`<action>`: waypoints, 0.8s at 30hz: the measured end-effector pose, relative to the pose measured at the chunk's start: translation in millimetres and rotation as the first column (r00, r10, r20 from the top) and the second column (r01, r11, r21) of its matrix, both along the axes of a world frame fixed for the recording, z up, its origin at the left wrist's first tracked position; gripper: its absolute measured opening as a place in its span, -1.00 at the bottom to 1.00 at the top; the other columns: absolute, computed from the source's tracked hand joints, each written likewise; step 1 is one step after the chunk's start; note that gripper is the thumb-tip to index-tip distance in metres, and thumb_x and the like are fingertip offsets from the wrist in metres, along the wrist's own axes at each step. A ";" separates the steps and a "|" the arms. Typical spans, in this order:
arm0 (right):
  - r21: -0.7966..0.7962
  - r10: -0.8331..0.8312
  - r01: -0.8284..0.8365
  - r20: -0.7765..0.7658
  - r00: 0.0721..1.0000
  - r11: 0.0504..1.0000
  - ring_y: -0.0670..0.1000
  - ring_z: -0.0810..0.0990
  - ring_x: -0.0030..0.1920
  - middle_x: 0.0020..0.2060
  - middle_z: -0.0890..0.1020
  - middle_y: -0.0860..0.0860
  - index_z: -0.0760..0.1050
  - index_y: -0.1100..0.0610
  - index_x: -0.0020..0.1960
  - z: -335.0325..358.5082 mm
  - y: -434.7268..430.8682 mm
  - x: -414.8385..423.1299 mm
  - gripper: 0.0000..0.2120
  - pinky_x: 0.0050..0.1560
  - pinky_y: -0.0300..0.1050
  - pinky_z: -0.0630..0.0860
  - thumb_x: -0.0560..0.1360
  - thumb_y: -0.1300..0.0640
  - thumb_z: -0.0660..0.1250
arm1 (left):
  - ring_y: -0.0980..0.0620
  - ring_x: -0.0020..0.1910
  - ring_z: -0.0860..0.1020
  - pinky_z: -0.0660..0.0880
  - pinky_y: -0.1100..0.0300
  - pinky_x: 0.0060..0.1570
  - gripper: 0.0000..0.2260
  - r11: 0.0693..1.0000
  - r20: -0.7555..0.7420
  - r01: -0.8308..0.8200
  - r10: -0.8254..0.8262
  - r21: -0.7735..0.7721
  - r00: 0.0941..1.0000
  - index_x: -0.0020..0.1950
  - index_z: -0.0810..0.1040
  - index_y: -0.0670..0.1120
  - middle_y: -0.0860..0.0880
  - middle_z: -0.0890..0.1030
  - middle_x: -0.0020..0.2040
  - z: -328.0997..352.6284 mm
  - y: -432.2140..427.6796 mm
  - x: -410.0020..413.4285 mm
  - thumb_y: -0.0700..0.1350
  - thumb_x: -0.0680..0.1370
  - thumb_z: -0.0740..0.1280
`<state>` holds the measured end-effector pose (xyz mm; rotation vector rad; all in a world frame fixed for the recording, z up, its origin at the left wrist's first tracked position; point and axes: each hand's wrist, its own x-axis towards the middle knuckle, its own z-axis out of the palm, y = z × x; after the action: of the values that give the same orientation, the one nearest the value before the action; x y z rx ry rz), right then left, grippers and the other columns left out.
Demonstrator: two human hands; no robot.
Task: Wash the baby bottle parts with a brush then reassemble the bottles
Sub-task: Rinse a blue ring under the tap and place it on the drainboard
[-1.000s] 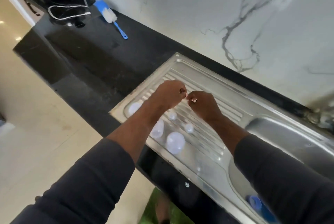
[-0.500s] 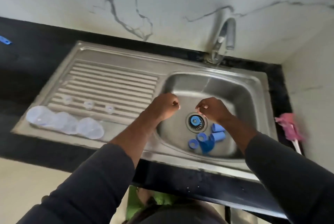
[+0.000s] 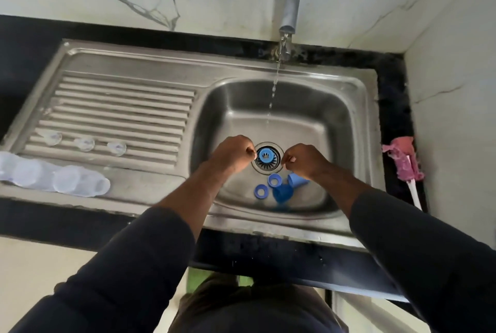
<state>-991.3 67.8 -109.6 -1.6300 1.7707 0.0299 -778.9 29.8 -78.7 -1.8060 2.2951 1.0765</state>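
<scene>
rinse step | left hand + right hand: fingers curled, nothing visibly held | needed reach under water stream, avoiding blue rings

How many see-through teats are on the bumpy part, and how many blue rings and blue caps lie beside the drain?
Clear teats: 3
Blue rings: 2
Blue caps in view: 2
Total: 7
The blue piece on the drain itself is not counted.
</scene>
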 end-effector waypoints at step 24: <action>0.192 0.530 -0.500 -0.162 0.832 0.844 0.16 0.62 0.01 -0.02 0.62 0.11 0.58 0.13 -0.07 -86.2 -15.9 58.7 -0.92 -0.08 0.00 0.58 0.46 0.14 0.39 | 0.01 0.04 0.62 0.53 0.14 -0.02 -0.84 0.983 0.012 -0.046 0.045 0.180 0.999 0.08 0.67 -0.04 0.00 0.70 0.05 -55.8 -24.9 11.7 -0.08 0.59 0.33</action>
<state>-932.6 51.9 -195.8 -2.0096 1.3761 0.5885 -767.2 4.9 -134.5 -1.7978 2.0845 1.2367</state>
